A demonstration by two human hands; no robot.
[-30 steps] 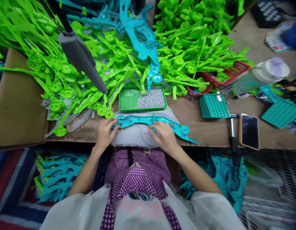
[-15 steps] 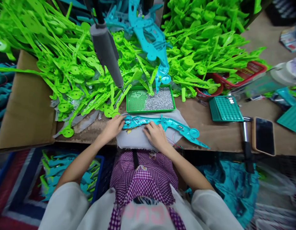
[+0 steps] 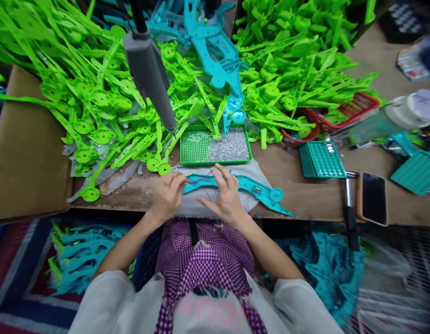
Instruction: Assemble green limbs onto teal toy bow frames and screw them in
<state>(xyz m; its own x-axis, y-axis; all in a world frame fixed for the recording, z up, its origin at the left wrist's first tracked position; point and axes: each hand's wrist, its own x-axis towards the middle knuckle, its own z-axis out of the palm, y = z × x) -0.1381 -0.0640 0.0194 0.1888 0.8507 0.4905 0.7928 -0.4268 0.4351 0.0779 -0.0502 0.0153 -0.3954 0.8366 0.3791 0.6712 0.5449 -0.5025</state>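
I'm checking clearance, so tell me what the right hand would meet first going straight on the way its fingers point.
Most likely the near rim of the green perforated tray, just beyond the fingertips of the right hand, though the hand's height is unclear.

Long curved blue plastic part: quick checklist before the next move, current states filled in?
1. Long curved blue plastic part lying across the pale grey cloth: ok.
2. Left hand gripping the part's left end: cannot tell; fingertips meet there, grip hidden.
3. Right hand off the part: cannot tell; thumb spread, fingers overlap it in view.
4. Thin reddish wires all inside the part: not ok, a loop shows over the cloth.
5. Grey cylindrical hanging tool clear of the part: ok.
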